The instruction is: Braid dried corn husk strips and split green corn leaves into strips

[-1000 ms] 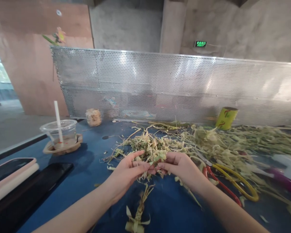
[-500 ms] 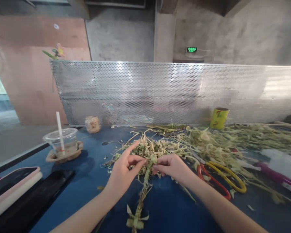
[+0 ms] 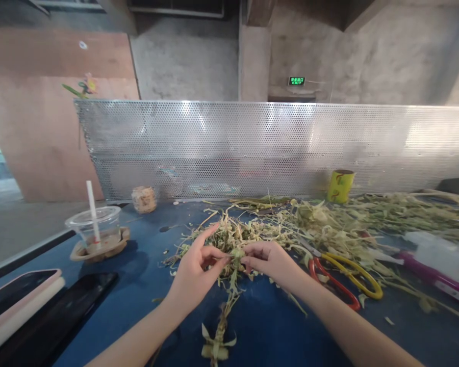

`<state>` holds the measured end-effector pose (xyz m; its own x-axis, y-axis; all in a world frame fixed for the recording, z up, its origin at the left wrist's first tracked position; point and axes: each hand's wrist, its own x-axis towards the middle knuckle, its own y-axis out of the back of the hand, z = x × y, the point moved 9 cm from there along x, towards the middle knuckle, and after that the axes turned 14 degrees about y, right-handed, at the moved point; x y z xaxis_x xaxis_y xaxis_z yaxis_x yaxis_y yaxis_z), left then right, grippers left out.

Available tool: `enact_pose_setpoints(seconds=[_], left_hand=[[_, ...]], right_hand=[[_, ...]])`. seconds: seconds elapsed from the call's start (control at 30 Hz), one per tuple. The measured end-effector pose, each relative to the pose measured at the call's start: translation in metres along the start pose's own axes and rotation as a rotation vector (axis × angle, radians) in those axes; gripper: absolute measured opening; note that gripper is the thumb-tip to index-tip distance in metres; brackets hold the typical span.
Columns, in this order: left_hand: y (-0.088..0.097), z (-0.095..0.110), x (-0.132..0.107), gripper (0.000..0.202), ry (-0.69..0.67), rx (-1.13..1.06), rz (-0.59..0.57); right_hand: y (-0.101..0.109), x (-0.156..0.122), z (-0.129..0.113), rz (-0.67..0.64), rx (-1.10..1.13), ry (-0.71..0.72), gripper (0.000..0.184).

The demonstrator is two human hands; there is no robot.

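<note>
A dried plant stem [image 3: 233,285] with a pale green tip runs upright from the near edge of the blue table up to my hands. Thumb and a finger of my left hand [image 3: 201,265] pinch at its upper end from the left, the index finger pointing up and away. From the right, my right hand [image 3: 270,260] pinches at the same tip, its fingers curled together. Lower down, the stem carries a cluster of pale, stubby leaves [image 3: 215,350]. Behind my fingers lies a heap of dried leaves and clippings [image 3: 248,230].
Scissors [image 3: 342,278] with red and yellow handles lie by my right forearm, near a purple-and-clear tool [image 3: 436,275]. More dried stems [image 3: 405,216] spread right. A yellow roll [image 3: 340,186] stands by the perforated metal panel [image 3: 214,148]. Left are a plastic cup [image 3: 95,224] and phones [image 3: 57,318].
The view has shifted slightly, so the surroundings sit a little further left. Both hands stay at the stem's tip, with only small finger movement.
</note>
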<state>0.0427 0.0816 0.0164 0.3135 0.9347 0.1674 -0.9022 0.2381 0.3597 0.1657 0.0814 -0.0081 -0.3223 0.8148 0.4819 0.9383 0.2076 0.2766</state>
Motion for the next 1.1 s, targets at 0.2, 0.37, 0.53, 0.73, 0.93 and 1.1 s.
enact_pose_setpoints(seconds=[0.2,0.37,0.53,0.73,0.93,1.1], left_hand=[[-0.005,-0.002,0.0,0.059,0.013,-0.017,-0.045],[-0.005,-0.002,0.0,0.057,-0.002,0.035,-0.037],[0.001,-0.001,0.005,0.059,0.018,-0.058,-0.01],[0.019,0.001,0.009,0.06,0.017,-0.222,0.102],[0.015,-0.003,0.01,0.065,0.022,-0.345,0.097],[0.034,0.02,0.004,0.087,-0.01,0.042,0.024]], right_hand=[[0.003,0.0,-0.012,0.001,-0.189,0.063,0.027],[0.005,0.0,-0.016,-0.008,-0.41,0.097,0.026],[0.005,0.002,-0.003,0.011,-0.222,0.055,0.026],[-0.003,0.001,0.01,0.031,-0.211,0.025,0.034],[-0.01,0.006,0.009,0.055,-0.259,0.05,0.026],[0.02,0.003,0.003,0.175,-0.365,0.068,0.024]])
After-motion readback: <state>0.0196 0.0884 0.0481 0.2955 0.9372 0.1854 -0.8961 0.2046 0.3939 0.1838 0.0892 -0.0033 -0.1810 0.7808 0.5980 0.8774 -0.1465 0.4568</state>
